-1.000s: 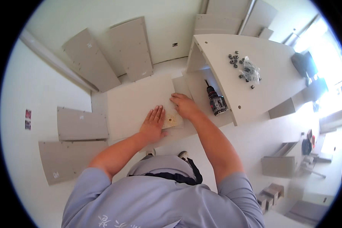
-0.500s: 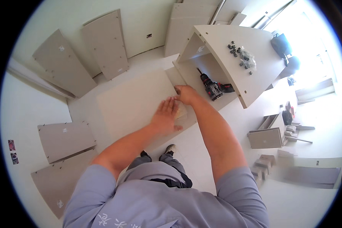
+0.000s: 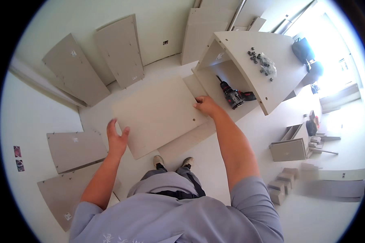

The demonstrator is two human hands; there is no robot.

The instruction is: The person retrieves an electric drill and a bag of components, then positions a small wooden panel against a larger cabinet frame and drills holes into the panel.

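A flat pale beige panel (image 3: 158, 117) is in front of me, above the floor near my feet. My right hand (image 3: 207, 106) is closed on its right edge, with a small dark spot beside the fingertips that I cannot make out. A small round hole (image 3: 194, 120) shows nearer to me in the same panel. At the panel's left edge is my left hand (image 3: 117, 139), thumb and fingers spread apart; whether it touches the edge I cannot tell. Just right of my right hand, a cordless drill (image 3: 232, 95) lies inside an open beige cabinet carcass (image 3: 259, 97).
Small dark fittings (image 3: 254, 56) and a clear plastic bag (image 3: 267, 65) lie on the cabinet. More panels (image 3: 77, 69) lean against the wall at far left, others (image 3: 75, 150) near left. A part-built cabinet (image 3: 288, 150) and cardboard-coloured blocks (image 3: 284, 180) stand at right.
My left hand has moved off the panel's surface near my right hand, leftward to the panel's left edge. The hole is now uncovered. My right hand stays at the right edge. The view has shifted slightly.
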